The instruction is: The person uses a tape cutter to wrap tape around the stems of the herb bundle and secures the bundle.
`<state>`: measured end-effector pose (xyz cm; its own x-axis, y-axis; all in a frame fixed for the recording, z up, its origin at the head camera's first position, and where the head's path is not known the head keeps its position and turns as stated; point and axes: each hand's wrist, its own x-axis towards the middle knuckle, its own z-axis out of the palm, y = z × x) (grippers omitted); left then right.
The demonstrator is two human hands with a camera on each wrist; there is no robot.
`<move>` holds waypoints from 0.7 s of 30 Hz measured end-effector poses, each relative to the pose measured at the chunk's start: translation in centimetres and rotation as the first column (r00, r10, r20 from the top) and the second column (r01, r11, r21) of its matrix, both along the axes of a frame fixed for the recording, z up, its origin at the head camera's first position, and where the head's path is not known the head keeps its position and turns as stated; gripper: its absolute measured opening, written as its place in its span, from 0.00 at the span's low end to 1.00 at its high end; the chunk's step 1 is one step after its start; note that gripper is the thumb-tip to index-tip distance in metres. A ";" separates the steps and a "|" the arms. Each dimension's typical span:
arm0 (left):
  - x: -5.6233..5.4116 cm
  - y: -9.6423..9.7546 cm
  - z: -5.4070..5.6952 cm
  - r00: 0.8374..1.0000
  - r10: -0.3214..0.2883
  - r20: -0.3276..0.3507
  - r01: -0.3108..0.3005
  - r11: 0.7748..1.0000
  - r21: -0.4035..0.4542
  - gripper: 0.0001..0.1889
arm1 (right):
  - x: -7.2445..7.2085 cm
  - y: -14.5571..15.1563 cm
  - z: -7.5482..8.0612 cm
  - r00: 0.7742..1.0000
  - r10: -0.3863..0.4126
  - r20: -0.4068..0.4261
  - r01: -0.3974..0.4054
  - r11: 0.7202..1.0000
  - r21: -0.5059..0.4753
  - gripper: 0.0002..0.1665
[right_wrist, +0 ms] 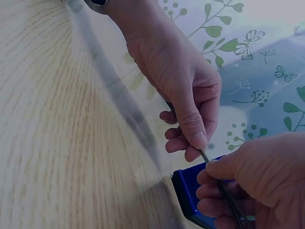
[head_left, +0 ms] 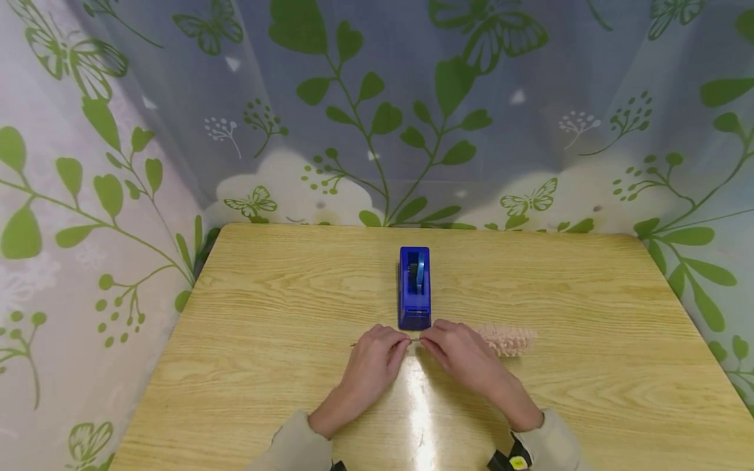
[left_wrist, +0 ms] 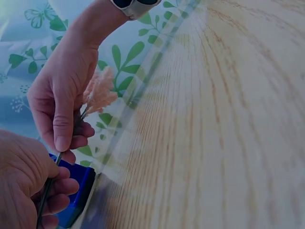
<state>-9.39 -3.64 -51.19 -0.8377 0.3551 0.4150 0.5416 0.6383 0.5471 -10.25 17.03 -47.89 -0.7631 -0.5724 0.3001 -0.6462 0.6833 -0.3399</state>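
Note:
Both hands pinch the thin dark green stem of one pink artificial flower. My left hand point(head_left: 371, 358) grips the stem toward its bare end, thumb against curled fingers. Close beside it, my right hand point(head_left: 465, 358) pinches the stem nearer the blossom, leaving a short stretch of stem point(right_wrist: 204, 156) between the two thumbs. The fluffy pink flower head point(head_left: 511, 340) sticks out to the right, partly hidden behind the right hand. Just beyond the fingertips stands a blue tape dispenser point(head_left: 415, 302), its front end toward the hands.
Under everything lies a light wood-grain table point(head_left: 265, 314). A curtain point(head_left: 377, 98) printed with green leaves and butterflies hangs behind its far edge and along the sides. Dark straps point(head_left: 511, 454) sit at the wrists below beige sleeves point(head_left: 550, 445).

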 end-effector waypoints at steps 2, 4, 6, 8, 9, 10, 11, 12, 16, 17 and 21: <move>0.0 0.0 0.0 1.000 0.003 0.000 -0.003 1.000 0.003 0.03 | 0.1 -0.1 0.0 0.999 0.000 0.037 0.000 1.000 0.010 0.04; 0.0 -0.1 0.0 1.000 0.005 0.000 -0.005 1.000 0.004 0.03 | 0.1 -0.1 0.0 0.998 -0.004 0.065 0.002 1.000 0.025 0.05; -0.1 -0.1 0.0 1.000 0.007 0.002 -0.007 1.000 0.004 0.03 | 0.2 -0.1 -0.1 0.996 -0.012 0.083 0.008 0.999 0.040 0.06; -0.1 -0.1 0.1 1.000 0.008 0.003 -0.008 1.000 0.002 0.03 | 0.2 -0.1 -0.1 0.997 -0.017 0.080 0.013 0.999 0.047 0.06; -0.1 -0.1 0.1 1.000 0.008 0.003 -0.008 1.000 0.001 0.03 | 0.2 -0.2 -0.1 0.997 -0.021 0.072 0.017 0.998 0.053 0.06; -0.1 -0.1 0.1 1.000 0.008 0.003 -0.008 1.000 0.001 0.03 | 0.2 -0.1 -0.1 0.998 -0.028 0.058 0.025 0.998 0.064 0.07; -0.1 -0.1 0.1 1.000 0.007 0.003 -0.007 1.000 0.001 0.03 | 0.2 -0.2 -0.1 0.998 -0.038 0.040 0.035 0.996 0.077 0.07; -0.1 -0.1 0.1 1.000 0.007 0.002 -0.007 1.000 0.001 0.03 | 0.2 -0.1 0.0 0.999 -0.048 0.023 0.046 0.995 0.089 0.07; 0.0 -0.1 0.2 1.000 0.010 0.007 -0.010 1.000 0.005 0.03 | 0.3 -0.2 0.1 0.994 -0.104 -0.026 0.106 0.986 0.125 0.09; 0.0 -0.1 0.2 1.000 0.012 0.011 -0.012 1.000 0.005 0.03 | 0.3 -0.2 0.1 0.993 -0.116 -0.026 0.118 0.985 0.124 0.09; 0.0 -0.2 0.2 0.999 0.022 0.025 -0.022 1.000 0.007 0.03 | 0.3 -0.3 0.1 0.987 -0.158 -0.015 0.158 0.982 0.100 0.08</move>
